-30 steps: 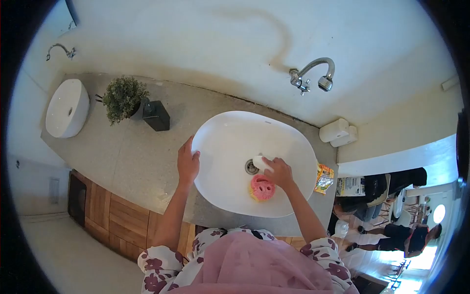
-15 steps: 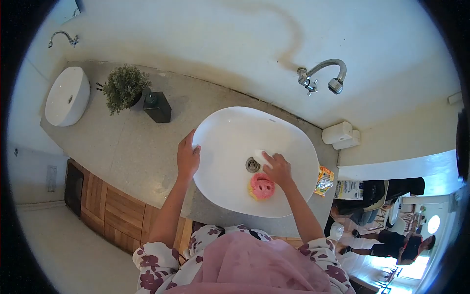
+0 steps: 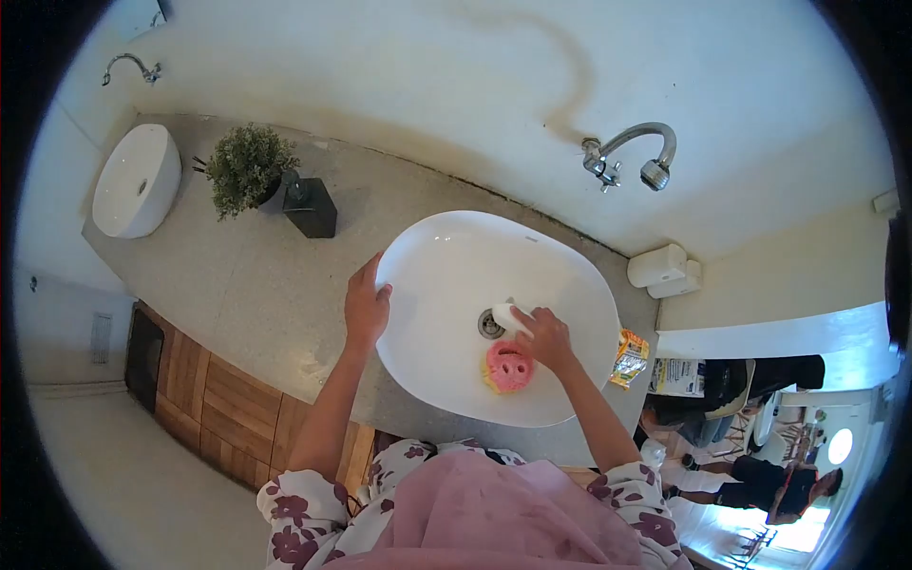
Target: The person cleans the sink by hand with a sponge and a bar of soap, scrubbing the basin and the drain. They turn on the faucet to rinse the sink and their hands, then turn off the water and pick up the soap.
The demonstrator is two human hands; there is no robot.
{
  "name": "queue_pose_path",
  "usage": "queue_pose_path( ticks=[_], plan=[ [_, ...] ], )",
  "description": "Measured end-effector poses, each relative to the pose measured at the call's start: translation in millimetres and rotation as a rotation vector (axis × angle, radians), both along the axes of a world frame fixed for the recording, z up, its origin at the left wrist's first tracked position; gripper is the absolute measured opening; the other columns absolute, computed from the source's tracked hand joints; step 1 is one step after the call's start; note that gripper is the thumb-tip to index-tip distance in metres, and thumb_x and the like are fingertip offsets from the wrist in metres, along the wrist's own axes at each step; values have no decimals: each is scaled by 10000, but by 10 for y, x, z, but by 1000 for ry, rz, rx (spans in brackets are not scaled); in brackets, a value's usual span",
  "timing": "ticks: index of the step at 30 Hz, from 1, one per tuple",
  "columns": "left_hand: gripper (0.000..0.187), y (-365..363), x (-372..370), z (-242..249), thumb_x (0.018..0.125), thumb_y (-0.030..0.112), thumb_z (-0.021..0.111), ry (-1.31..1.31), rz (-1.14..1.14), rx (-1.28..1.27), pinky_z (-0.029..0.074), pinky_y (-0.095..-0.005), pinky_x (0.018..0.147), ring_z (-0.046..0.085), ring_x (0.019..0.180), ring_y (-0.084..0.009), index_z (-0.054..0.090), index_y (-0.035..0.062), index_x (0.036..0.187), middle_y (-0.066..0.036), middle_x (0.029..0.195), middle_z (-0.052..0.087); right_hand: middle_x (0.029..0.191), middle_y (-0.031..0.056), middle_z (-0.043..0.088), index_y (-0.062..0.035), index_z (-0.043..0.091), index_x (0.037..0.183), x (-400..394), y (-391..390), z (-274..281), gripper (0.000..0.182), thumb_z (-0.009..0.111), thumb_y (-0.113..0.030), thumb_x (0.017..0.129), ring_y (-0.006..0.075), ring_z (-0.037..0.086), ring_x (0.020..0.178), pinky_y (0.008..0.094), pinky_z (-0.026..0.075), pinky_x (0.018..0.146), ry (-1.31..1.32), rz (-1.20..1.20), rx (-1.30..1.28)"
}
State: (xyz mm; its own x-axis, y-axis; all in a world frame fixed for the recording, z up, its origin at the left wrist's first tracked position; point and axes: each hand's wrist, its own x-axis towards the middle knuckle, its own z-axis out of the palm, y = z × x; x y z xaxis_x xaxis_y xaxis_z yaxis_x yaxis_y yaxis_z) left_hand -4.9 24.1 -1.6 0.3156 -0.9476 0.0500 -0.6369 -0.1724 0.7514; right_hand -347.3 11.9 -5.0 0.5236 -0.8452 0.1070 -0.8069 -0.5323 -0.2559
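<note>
My left hand grips the left rim of a white oval wash basin, its thumb over the edge and its fingers along the outside. Inside the basin, my right hand presses a soft white wad, like tissue or cloth, against the bottom. The wad lies right at the edge of the round metal drain and overlaps it in this view. Just below the drain sits a round pink and yellow sponge with face-like holes, close to my right fingers.
A chrome tap juts from the wall above the basin. White rolls and an orange packet stand at its right. Leftward on the counter are a dark soap dispenser, a potted plant and another basin. A person stands far right.
My right hand has shifted slightly downward and right with the white wad, which now covers the drain's upper right edge. My left hand keeps its place on the rim.
</note>
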Motion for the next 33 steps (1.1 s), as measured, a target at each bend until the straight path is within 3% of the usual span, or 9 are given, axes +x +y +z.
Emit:
queue_pose_path(
  ticks=[12,15,18,27,31,33],
  plan=[
    [603,18,7,14,815,34,633,12,17,62,394,-408,1026,463,1227,-316,440,163,1371,-129,1299,528,869,99,601,-205,640,1207,-152,39,-55,493,687,-247,718,250,610,851,399,542,702,10,-57,36],
    [607,0,10,-14,816,45,637,-17,9,21,399,-411,1021,470,1219,-318,437,170,1375,-135,1298,525,873,94,599,-204,639,1206,-104,-14,-102,489,684,-246,720,245,610,847,393,541,699,28,-88,-59],
    [607,28,10,-17,816,59,642,-39,9,38,400,-412,1019,476,1213,-318,437,172,1377,-134,1299,526,867,92,596,-204,638,1205,120,-60,-103,489,682,-246,720,242,611,842,392,541,688,-66,-38,-98],
    [598,4,10,-26,813,63,645,-71,-5,3,414,-420,999,484,1204,-333,443,167,1366,-155,1282,534,859,76,578,-205,635,1200,-104,-47,-43,481,678,-247,723,237,601,827,387,537,657,61,8,-34],
    [599,28,11,-16,811,60,647,-36,13,46,420,-423,994,498,1183,-342,445,165,1365,-164,1258,548,919,89,600,-219,607,1216,76,-67,-72,479,640,-287,743,244,599,866,396,535,713,15,0,-53],
    [600,2,0,-12,810,59,647,-12,30,55,422,-424,992,502,1176,-343,445,166,1365,-163,1250,552,890,84,594,-203,638,1179,-121,-82,-4,462,671,-238,720,247,605,835,383,540,650,74,73,-4]
  ],
)
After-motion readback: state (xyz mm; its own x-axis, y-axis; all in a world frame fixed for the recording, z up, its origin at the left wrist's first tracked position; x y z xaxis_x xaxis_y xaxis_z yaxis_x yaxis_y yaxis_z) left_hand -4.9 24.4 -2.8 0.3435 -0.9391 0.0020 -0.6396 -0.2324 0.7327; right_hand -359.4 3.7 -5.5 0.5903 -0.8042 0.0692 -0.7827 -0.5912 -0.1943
